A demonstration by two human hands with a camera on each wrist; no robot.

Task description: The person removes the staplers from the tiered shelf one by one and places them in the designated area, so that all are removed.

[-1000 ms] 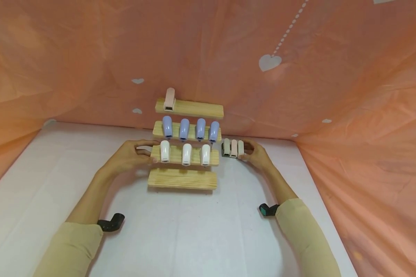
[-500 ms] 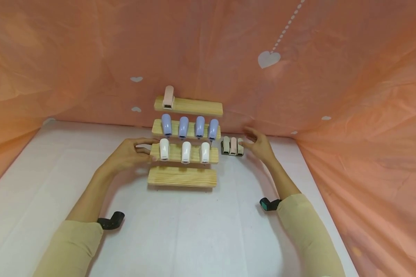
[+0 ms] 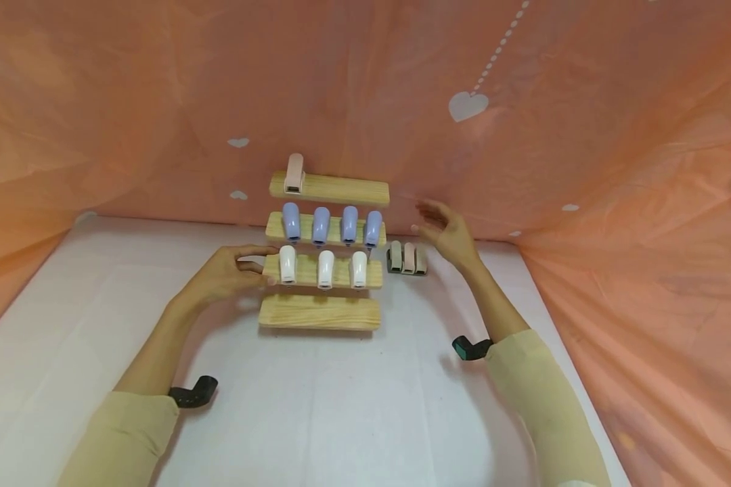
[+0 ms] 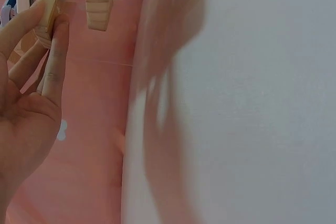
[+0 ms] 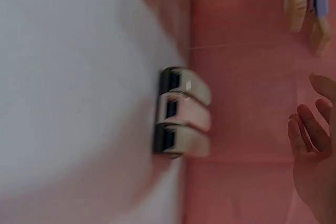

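My left hand pinches the left end of a wooden shelf board between thumb and fingers; the left wrist view shows the thumb on one face and fingers on the other. On that board stand three white staplers. Above it, a second board bears several lavender staplers. A single pink stapler sits at the left of the top board. My right hand is raised with relaxed fingers, holding nothing, just above a row of staplers, a pink stapler between two grey-green staplers.
The lowest wooden board bears nothing. Under everything lies a white tabletop. An orange-pink curtain with white hearts hangs right behind the boards and along both sides.
My right hand has let go of the right-hand grey-green stapler in the row and risen away from it. My left hand keeps its hold on the board.
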